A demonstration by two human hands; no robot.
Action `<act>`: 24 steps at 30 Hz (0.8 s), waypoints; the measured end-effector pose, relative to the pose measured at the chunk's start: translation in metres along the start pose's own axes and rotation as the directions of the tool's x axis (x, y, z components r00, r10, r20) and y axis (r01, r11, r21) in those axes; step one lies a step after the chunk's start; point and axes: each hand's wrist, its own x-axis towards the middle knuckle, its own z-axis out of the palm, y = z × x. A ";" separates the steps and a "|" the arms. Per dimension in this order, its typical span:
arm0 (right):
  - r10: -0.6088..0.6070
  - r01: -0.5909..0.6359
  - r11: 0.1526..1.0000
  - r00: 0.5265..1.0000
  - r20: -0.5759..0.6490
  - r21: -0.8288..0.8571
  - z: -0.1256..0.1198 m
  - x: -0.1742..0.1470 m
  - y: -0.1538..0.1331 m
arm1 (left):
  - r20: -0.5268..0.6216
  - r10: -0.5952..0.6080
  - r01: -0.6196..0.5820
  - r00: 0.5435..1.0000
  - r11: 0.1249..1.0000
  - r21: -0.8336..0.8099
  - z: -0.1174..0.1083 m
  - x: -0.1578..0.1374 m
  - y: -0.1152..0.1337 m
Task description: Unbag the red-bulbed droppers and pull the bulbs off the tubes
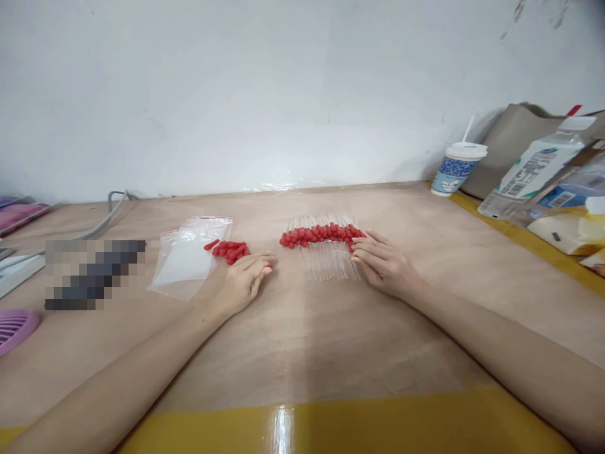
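My left hand [249, 277] is closed in a pinch, with a small red rubber bulb [269, 266] at its fingertips. Just behind that hand lies a loose pile of similar red rubber bulbs [231, 250]. My right hand [385, 261] is closed at the right end of a row of clear thin tubes [326, 261]. A thin clear tube [341, 252] points left from its fingertips. Red bulbs [314, 233] cover tube ends across the middle of the row, and more clear tubes extend behind them.
Clear zip bags [184, 265] lie left of the loose bulbs. A dark pixelated object [97, 277], a grey cable [111, 211] and a purple slatted object [16, 329] are further left. A paper cup [456, 170] and a plastic bottle [539, 167] stand at the right, before the wall.
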 end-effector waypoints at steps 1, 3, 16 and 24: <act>0.059 -0.058 0.998 0.998 0.011 -0.029 0.000 0.000 0.002 | -0.006 -0.032 0.032 0.999 0.999 0.019 -0.002 -0.001 -0.003; 0.137 -0.135 0.987 0.990 0.019 -0.091 0.002 0.001 0.003 | -0.031 -0.062 0.063 0.998 0.998 0.027 -0.003 -0.001 -0.005; 0.269 -0.277 0.943 0.961 0.063 0.187 0.024 0.038 -0.031 | -0.057 -0.136 0.134 0.989 0.990 -0.031 0.008 0.004 -0.007; 0.198 -0.198 0.980 0.974 0.114 -0.014 0.055 0.051 -0.034 | -0.069 -0.163 0.161 0.984 0.986 -0.035 0.004 0.002 -0.009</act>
